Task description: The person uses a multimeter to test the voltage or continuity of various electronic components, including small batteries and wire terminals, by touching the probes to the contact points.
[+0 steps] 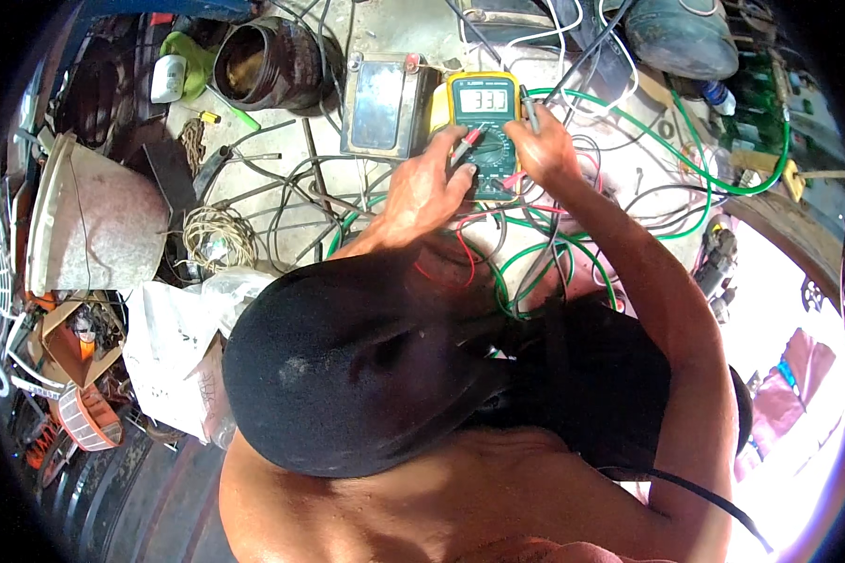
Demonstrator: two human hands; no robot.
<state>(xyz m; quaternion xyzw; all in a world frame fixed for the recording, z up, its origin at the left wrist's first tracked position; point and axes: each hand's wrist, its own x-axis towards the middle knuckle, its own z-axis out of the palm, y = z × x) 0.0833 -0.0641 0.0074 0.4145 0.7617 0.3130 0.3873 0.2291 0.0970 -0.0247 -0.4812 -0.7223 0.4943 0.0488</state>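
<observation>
A yellow-framed digital multimeter (494, 150) lies face up on the floor, its display lit. My left hand (415, 195) reaches over its left edge, closed on a red-tipped test probe (466, 146) that slants across the meter's face. At the meter's right edge is my right hand (545, 152), its fingers closed round a dark test probe (530, 108) that points upward. My right fingertips seem to touch the meter's side. A red test lead (464, 246) loops below the meter. Left of the meter stands a boxy unit with a shiny top (376, 105).
Green hose or cable (648, 141) and black wires tangle around the meter. To the left are an open dark pot (253, 68), a whitish bucket (99, 220), a coil of cord (218, 236) and white plastic bags (174, 328). A rounded dark tank (683, 36) sits at the far right.
</observation>
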